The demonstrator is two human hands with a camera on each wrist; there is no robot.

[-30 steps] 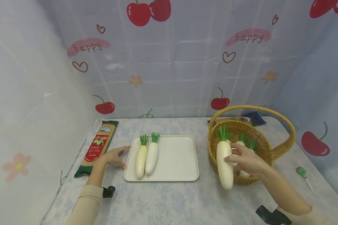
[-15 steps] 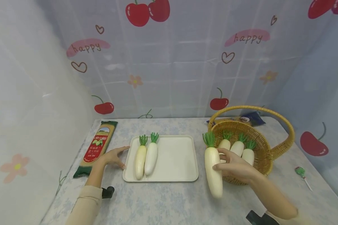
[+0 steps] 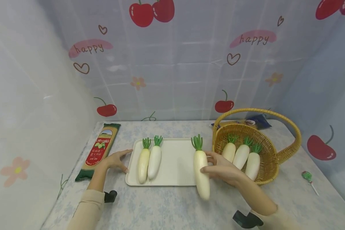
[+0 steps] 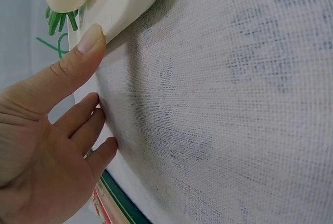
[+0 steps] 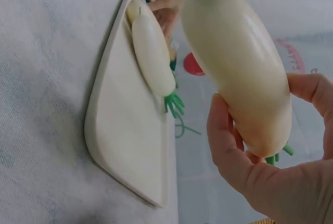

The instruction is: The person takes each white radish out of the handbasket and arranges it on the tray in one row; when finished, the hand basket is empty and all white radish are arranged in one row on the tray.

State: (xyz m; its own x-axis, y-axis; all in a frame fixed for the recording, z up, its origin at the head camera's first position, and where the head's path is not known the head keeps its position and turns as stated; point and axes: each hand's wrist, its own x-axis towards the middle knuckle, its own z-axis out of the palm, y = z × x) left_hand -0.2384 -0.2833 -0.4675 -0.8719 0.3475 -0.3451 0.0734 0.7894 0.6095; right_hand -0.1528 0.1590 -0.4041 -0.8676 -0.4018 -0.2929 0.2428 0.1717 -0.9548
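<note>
My right hand point(image 3: 222, 167) grips a white radish point(image 3: 202, 175) with green tops, thumb on one side and fingers on the other. In the right wrist view this radish point(image 5: 239, 67) is raised above the table, and in the head view it overlaps the right edge of the white tray point(image 3: 176, 163). Two more radishes, one yellowish point(image 3: 143, 164) and one whiter point(image 3: 154, 162), lie side by side on the tray's left part. At the tray's left edge rests my left hand point(image 3: 115, 161), fingers spread and loosely bent; its thumb tip point(image 4: 91, 39) is right at the rim.
A wicker basket point(image 3: 267, 153) with a tall handle stands on the right, holding 3 radishes point(image 3: 241, 156). Behind it lies a blue-and-gold packet point(image 3: 257, 122). A lollipop point(image 3: 307, 175) is at far right, and a pasta packet point(image 3: 99, 150) lies beyond my left hand.
My right hand has carried the radish leftward, from over the basket to the tray's right edge. The radishes in the basket show more fully. My left hand has stayed at the tray.
</note>
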